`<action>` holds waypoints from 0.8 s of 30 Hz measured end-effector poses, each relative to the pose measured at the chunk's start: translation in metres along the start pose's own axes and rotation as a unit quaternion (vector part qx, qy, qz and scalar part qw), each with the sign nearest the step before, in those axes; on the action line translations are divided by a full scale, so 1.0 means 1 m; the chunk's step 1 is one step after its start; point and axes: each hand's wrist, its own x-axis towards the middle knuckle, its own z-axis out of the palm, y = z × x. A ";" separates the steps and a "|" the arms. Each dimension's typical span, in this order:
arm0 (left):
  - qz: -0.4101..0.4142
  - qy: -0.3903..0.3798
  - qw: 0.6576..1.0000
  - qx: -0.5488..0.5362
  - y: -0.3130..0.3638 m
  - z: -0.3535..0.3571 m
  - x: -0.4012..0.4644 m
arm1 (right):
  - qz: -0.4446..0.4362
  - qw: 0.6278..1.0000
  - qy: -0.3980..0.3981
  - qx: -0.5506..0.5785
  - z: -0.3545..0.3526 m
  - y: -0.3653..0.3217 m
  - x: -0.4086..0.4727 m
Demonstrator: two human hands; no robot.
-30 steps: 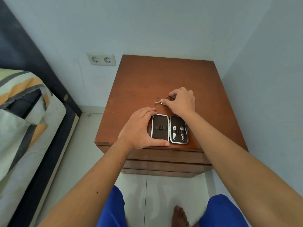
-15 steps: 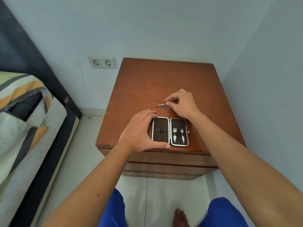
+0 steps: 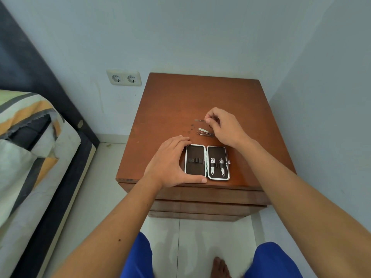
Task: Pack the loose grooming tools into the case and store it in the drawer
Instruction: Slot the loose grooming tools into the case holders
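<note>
Head view: right hand [image 3: 226, 127] pinches thin tool [image 3: 199, 120] mid-frame, light, stiff, slippery steel w/ best grip mid-shaft; left hand [image 3: 170, 163] braces case [image 3: 206, 162], fingers flat.

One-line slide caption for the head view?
Left hand steadies the open case on the nightstand; right hand pinches a loose tool.

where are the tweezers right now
In the head view the tweezers lie loose on the nightstand, just behind the open case and beside the right hand.
</note>
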 end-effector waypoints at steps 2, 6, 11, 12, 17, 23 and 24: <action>0.001 0.002 1.000 -0.002 0.000 0.000 0.000 | 0.007 1.000 -0.004 0.030 -0.009 -0.001 -0.005; -0.002 0.001 1.000 0.000 0.001 -0.001 0.000 | 0.061 0.988 -0.030 0.137 -0.020 0.005 -0.014; -0.006 -0.002 1.000 -0.001 0.001 -0.001 -0.001 | 0.131 0.924 0.004 0.360 -0.024 0.018 -0.027; -0.006 -0.003 1.000 0.000 0.001 -0.002 -0.001 | 0.140 0.912 0.014 0.385 -0.024 0.019 -0.029; -0.006 0.000 1.000 0.006 0.002 -0.002 -0.001 | 0.154 0.886 0.043 0.435 -0.022 0.025 -0.037; -0.007 0.002 1.000 0.005 0.002 -0.002 -0.001 | 0.144 0.891 0.026 0.430 -0.027 0.021 -0.045; -0.007 0.001 1.000 0.006 0.002 -0.002 -0.001 | 0.137 0.896 0.023 0.421 -0.026 0.020 -0.047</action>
